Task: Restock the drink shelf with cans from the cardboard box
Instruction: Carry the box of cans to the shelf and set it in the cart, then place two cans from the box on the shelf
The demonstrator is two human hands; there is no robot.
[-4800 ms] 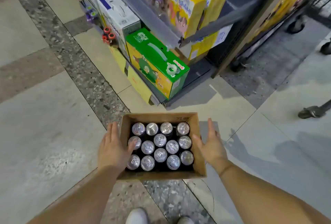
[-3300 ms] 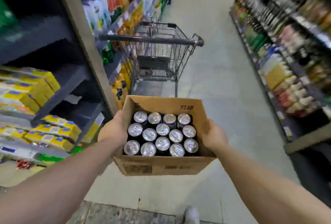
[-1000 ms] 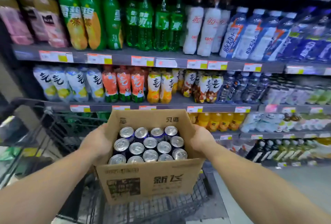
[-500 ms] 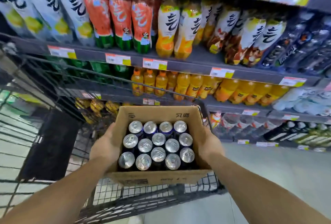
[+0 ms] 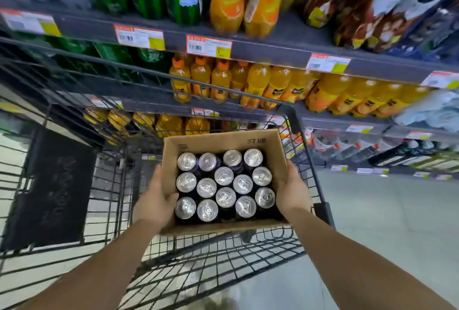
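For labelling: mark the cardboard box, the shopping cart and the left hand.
cardboard box [image 5: 218,139]: head view, inner face of far wall.
shopping cart [image 5: 293,121]: head view, far right corner of rim.
left hand [image 5: 155,200]: head view, back of hand.

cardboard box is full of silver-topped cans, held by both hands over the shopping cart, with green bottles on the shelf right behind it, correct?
Not quite. In the head view, the bottles on the shelf right behind the cardboard box are orange, not green. The rest holds: the box is full of silver-topped cans, with the left hand and right hand holding it over the shopping cart.
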